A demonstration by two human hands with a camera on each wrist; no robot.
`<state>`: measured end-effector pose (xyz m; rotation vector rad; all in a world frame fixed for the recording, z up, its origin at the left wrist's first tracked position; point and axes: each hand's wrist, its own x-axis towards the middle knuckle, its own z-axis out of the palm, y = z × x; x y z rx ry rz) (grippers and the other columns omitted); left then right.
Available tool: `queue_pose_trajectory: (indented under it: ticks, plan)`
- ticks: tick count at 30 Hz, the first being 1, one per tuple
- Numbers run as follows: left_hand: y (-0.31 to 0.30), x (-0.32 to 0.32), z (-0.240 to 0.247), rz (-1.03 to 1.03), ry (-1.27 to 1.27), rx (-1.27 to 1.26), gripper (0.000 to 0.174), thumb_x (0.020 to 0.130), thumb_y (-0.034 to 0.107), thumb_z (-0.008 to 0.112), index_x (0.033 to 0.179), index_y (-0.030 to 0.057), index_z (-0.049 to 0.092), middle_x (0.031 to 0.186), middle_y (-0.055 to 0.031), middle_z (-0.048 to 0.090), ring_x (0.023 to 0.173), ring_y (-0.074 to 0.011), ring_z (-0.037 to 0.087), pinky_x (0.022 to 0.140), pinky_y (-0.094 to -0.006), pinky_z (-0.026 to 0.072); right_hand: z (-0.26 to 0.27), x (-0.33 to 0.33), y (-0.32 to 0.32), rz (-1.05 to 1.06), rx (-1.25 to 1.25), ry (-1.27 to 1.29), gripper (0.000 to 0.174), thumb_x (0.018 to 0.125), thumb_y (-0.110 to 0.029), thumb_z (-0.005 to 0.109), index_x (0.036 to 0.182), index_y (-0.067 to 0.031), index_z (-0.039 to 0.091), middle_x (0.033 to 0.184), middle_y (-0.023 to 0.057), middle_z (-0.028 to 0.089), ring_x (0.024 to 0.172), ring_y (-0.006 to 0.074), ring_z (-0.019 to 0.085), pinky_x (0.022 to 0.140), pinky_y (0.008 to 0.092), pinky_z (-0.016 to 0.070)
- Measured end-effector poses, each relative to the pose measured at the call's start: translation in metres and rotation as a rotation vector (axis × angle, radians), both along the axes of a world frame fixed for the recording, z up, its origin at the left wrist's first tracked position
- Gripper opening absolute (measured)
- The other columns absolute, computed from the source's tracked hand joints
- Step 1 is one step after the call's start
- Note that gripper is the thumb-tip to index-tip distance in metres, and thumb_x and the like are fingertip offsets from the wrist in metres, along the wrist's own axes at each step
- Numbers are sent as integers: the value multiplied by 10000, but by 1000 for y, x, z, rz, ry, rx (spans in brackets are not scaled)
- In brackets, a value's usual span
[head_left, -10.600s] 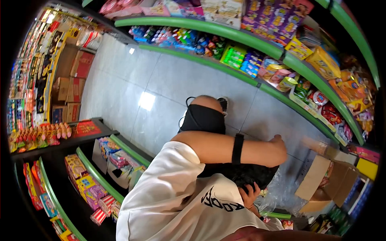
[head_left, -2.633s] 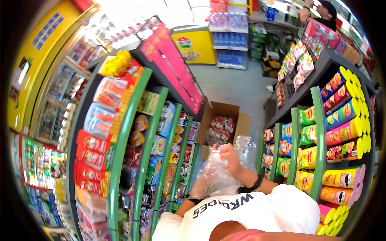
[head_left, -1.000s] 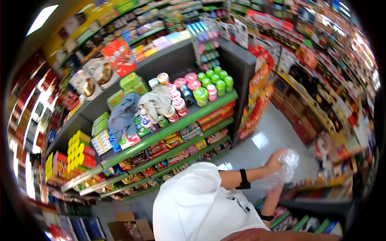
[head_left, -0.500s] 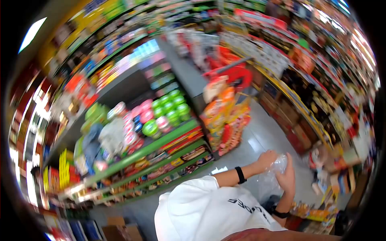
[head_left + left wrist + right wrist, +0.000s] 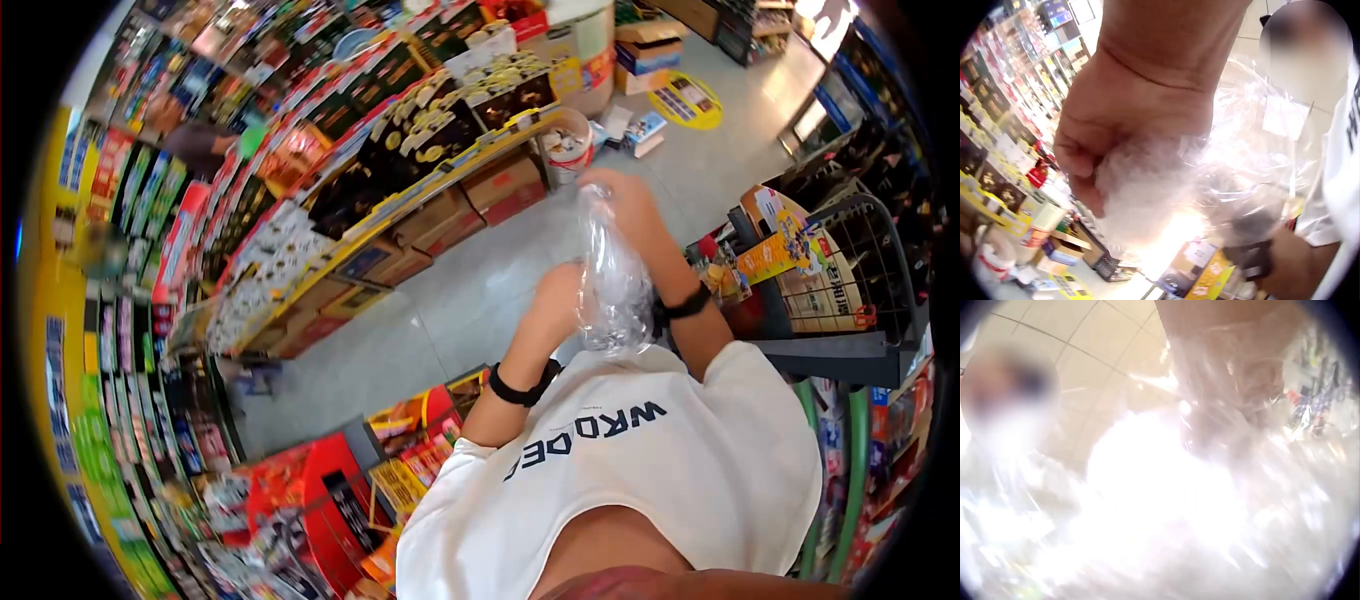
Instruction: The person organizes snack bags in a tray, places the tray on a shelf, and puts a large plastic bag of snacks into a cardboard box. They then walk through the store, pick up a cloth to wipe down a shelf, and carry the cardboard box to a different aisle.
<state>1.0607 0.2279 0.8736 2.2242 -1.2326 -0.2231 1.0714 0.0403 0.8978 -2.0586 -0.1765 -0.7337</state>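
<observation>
Crumpled clear plastic bag (image 5: 615, 290) hangs in front of my white shirt, long and bunched. My right hand (image 5: 628, 212) is farther out, its fingers curled round the bag's upper end. Lower and to the left, my left hand (image 5: 553, 308) grips the bag's side. Seen from the left wrist, the left hand (image 5: 1138, 119) has curled fingers around a bunched wad of the plastic (image 5: 1147, 187), while loose film spreads to the right. Glare and film fill most of the right wrist view, where the right hand (image 5: 1229, 394) is partly hidden behind the plastic.
A long display (image 5: 440, 130) with cartons (image 5: 425, 222) beneath runs along the aisle's far side. A white bucket (image 5: 567, 150) and an opened box (image 5: 648, 55) stand near its end. To the right is a wire basket (image 5: 840, 270); red snack displays (image 5: 320, 500) are at lower left.
Earlier both hands bunched the plastic near an open carton of packets. The person has since turned away from those shelves into another aisle, carrying it; the right hand is now farther out.
</observation>
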Motion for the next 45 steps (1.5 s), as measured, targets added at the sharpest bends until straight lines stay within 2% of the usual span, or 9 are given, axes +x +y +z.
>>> queue_pose_trajectory:
  ticks: [4,10,13,18,22,26,28,32,45]
  plan:
    - [-17,59,12,-228,-26,142,327,732,190,632,1026,51,604,876,-195,640,788,-352,614,661,-407,495,-10,29,-16,448,555,505,246,780,-195,603,980,-59,650,900,111,666,751,178,611,666,332,484]
    - [-43,169,-54,500,1285,-967,551,809,108,663,1299,34,424,1211,-84,534,1090,-227,517,935,-320,442,-128,100,4,315,421,516,189,811,-32,569,997,-36,601,827,46,622,654,121,544,566,259,444]
    - [-51,217,-92,318,227,-115,514,798,154,670,1263,45,481,1231,-106,547,1112,-212,517,947,-320,430,-145,139,-22,167,465,532,196,812,-39,531,993,4,591,835,80,641,701,171,568,643,315,472]
    - [-91,273,-147,358,305,-541,469,768,124,694,1194,7,535,1169,-110,588,1027,-222,578,887,-329,471,-155,178,-24,73,486,375,306,829,-75,528,1127,-5,532,1029,150,612,920,259,573,839,370,448]
    - [-120,335,-134,124,1205,-980,384,833,87,626,1193,-3,527,1126,-104,593,954,-189,599,812,-298,506,-71,211,-48,107,333,222,564,790,-246,652,1230,36,441,1101,228,545,1025,325,523,914,392,403]
    - [-143,394,-82,69,711,-330,306,852,52,592,1151,6,550,1088,-74,607,941,-155,594,799,-293,513,-17,249,-51,-96,-177,354,711,702,-377,727,1232,4,447,1115,235,491,1028,378,475,916,416,370]
    - [-153,391,-70,-37,1051,-786,358,784,204,665,1095,42,591,1012,-130,646,865,-229,624,758,-343,494,-25,281,-57,-237,-234,169,723,659,-421,747,1177,10,485,1043,240,497,977,371,481,875,422,386]
    - [-161,420,-34,-135,321,-369,201,781,118,564,939,8,622,866,-217,641,850,-387,605,747,-426,480,-21,323,-79,-577,-218,163,522,635,-330,763,1016,-13,599,1021,176,471,1002,323,451,885,399,368]
    - [-224,475,15,29,-5,-523,173,580,11,655,692,-14,525,732,-180,553,673,-389,532,585,-427,436,-27,407,-154,225,1636,247,309,829,-190,461,1088,-51,555,1011,75,621,948,214,600,866,351,480]
